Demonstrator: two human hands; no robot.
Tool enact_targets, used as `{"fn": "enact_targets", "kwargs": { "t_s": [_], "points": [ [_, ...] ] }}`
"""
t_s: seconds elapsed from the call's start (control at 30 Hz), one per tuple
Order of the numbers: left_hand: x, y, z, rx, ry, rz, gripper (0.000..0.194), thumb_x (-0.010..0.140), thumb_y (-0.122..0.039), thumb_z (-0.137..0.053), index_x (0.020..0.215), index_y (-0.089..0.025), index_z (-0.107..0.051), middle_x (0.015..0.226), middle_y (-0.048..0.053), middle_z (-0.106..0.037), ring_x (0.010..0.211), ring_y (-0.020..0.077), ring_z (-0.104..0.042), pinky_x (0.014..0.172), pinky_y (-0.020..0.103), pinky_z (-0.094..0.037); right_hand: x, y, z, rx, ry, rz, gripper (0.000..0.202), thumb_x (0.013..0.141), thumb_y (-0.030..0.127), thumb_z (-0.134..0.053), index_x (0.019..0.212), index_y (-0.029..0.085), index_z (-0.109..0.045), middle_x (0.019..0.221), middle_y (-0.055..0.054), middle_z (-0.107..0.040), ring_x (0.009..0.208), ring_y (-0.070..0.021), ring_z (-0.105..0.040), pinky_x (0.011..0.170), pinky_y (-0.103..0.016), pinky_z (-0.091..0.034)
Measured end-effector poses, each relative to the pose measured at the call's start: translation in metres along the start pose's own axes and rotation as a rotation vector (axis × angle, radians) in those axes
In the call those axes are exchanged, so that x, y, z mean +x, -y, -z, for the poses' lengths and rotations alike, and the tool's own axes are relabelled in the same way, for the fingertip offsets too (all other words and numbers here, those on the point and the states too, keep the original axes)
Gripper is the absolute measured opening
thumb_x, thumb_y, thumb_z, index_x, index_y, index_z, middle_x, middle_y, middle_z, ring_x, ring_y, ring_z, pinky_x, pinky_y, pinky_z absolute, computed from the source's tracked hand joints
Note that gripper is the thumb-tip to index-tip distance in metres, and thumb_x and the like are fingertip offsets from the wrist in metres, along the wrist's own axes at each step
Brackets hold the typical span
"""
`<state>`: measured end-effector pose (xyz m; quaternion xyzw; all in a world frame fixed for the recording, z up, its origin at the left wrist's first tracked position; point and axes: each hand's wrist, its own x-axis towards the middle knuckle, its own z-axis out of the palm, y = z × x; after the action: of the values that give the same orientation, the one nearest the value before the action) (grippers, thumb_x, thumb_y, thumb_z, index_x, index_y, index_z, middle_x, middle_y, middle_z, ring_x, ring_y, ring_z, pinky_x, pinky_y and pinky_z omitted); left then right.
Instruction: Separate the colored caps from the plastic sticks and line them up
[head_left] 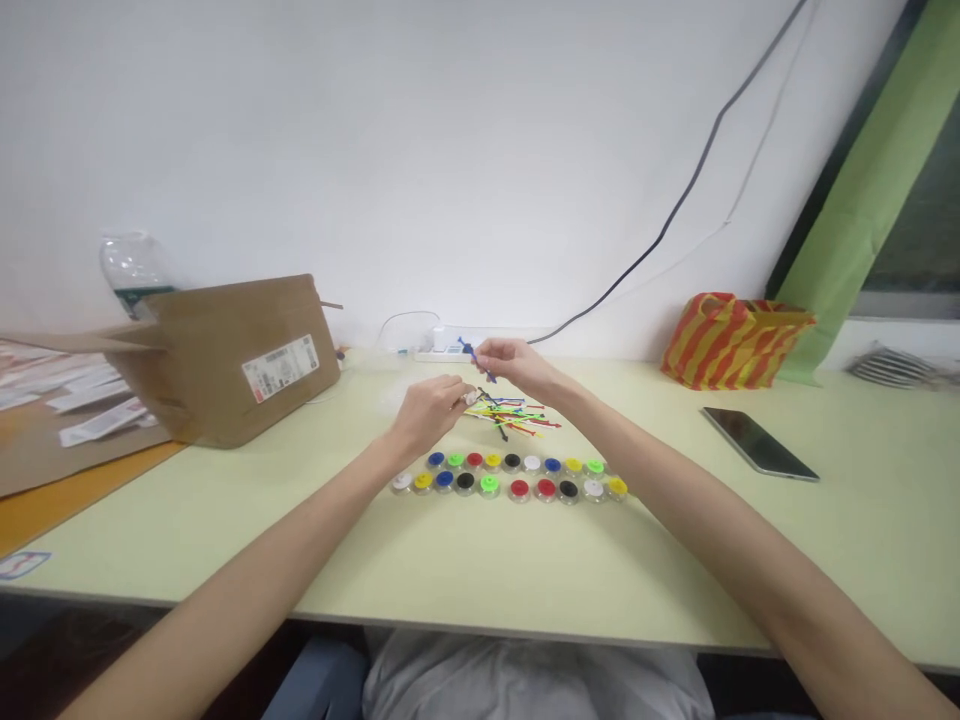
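Observation:
My right hand (pixel 514 365) is closed in a pinch on thin blue plastic sticks (pixel 466 348), raised above the table. Lower and to the left, my left hand (pixel 433 412) is closed, its fingertips around something small and whitish that I cannot make out clearly. Beneath both hands lies a loose pile of thin coloured plastic sticks (pixel 525 418) in red, yellow, green, blue and black, some with arrow-like ends. Nearer to me, several small round clear pots with coloured tops (pixel 490 485) stand in two rows; my right forearm covers the right end of the back row.
A cardboard box (pixel 281 330) with a label stands at the left, a plastic bottle (pixel 133 265) behind it. On the right are a dark-screened phone or tablet (pixel 759 443) and a red-and-yellow striped bag (pixel 720 345). A white power strip (pixel 442 355) sits by the wall.

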<state>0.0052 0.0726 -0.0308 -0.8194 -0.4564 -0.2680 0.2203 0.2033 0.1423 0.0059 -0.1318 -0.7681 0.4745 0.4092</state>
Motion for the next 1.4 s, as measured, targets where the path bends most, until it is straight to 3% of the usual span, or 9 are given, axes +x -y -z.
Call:
{"fn": "enact_targets", "kwargs": {
  "t_s": [0.13,0.27,0.37,0.57,0.73,1.0,1.1,1.23,1.4],
  "points": [
    [0.001,0.003,-0.001,-0.022,-0.028,0.065,0.019,0.097,-0.027,-0.057,0.097,-0.020,-0.075,0.094,0.006,-0.077,0.080,0.0198,-0.069,0.068,0.029,-0.041,-0.008,-0.001,0.003,-0.116,0.205,-0.069,0.024,0.085,0.039,-0.073,0.090,0.015,-0.070,0.087,-0.003,-0.069,0.080,-0.0141,-0.059,0.076,-0.027,-0.046],
    [0.002,0.003,0.002,0.001,-0.014,0.134,0.040,0.098,-0.048,-0.057,0.074,-0.018,-0.071,0.064,0.004,-0.068,0.058,0.0176,-0.060,0.058,0.030,-0.031,-0.011,-0.004,-0.004,-0.080,0.172,-0.059,0.022,0.086,0.036,-0.074,0.091,0.015,-0.070,0.087,-0.003,-0.069,0.078,-0.0137,-0.060,0.073,-0.027,-0.047],
    [0.002,0.002,0.003,0.011,-0.027,0.130,0.054,0.101,-0.052,-0.049,0.061,-0.018,-0.062,0.057,0.005,-0.064,0.053,0.0165,-0.055,0.057,0.030,-0.028,-0.011,-0.006,-0.012,-0.010,0.153,-0.065,0.025,0.086,0.038,-0.074,0.091,0.014,-0.069,0.084,-0.003,-0.068,0.077,-0.0130,-0.060,0.071,-0.025,-0.047],
    [0.003,-0.006,0.002,-0.065,-0.033,0.130,0.040,0.098,-0.051,-0.053,0.078,-0.019,-0.065,0.063,0.002,-0.066,0.057,0.0170,-0.059,0.058,0.029,-0.031,-0.008,-0.008,-0.008,0.033,0.105,-0.034,0.029,0.083,0.040,-0.078,0.091,0.013,-0.070,0.084,-0.003,-0.069,0.074,-0.0118,-0.060,0.068,-0.024,-0.047],
    [0.002,-0.008,-0.001,-0.110,0.017,0.124,0.024,0.096,-0.040,-0.056,0.100,-0.020,-0.068,0.074,0.001,-0.070,0.065,0.0180,-0.064,0.062,0.028,-0.037,-0.007,-0.012,0.006,0.031,0.120,-0.024,0.031,0.080,0.040,-0.081,0.092,0.012,-0.073,0.079,-0.003,-0.069,0.072,-0.0117,-0.060,0.066,-0.024,-0.047],
    [0.001,-0.011,-0.002,-0.163,0.005,0.152,0.031,0.102,-0.043,-0.048,0.115,-0.021,-0.066,0.084,0.003,-0.072,0.076,0.0205,-0.066,0.070,0.029,-0.042,-0.009,-0.007,0.013,-0.063,0.105,-0.038,0.027,0.082,0.039,-0.077,0.090,0.014,-0.071,0.076,-0.002,-0.068,0.069,-0.0115,-0.058,0.064,-0.024,-0.048],
    [0.002,-0.012,-0.001,-0.178,0.034,0.186,0.031,0.101,-0.046,-0.048,0.107,-0.021,-0.066,0.080,0.002,-0.071,0.073,0.0198,-0.065,0.068,0.029,-0.040,-0.006,-0.014,0.019,-0.211,0.047,-0.035,0.018,0.085,0.031,-0.073,0.090,0.014,-0.070,0.076,-0.003,-0.069,0.068,-0.0128,-0.061,0.063,-0.025,-0.049],
    [0.002,-0.012,-0.001,-0.163,0.077,0.196,0.030,0.099,-0.048,-0.050,0.091,-0.021,-0.063,0.074,0.001,-0.068,0.068,0.0190,-0.062,0.063,0.029,-0.036,-0.008,-0.031,0.028,-0.742,-0.004,-0.074,0.009,0.079,0.008,-0.067,0.085,0.013,-0.072,0.080,-0.007,-0.073,0.071,-0.0153,-0.065,0.066,-0.025,-0.047],
    [0.003,-0.011,-0.002,-0.165,0.081,0.203,0.027,0.097,-0.046,-0.052,0.096,-0.022,-0.063,0.074,0.000,-0.068,0.067,0.0186,-0.062,0.063,0.028,-0.036,-0.017,-0.047,0.038,-1.056,0.202,-0.229,0.034,0.078,0.000,-0.061,0.105,0.014,-0.076,0.096,-0.008,-0.079,0.080,-0.0163,-0.069,0.066,-0.022,-0.046]
  ]
}}
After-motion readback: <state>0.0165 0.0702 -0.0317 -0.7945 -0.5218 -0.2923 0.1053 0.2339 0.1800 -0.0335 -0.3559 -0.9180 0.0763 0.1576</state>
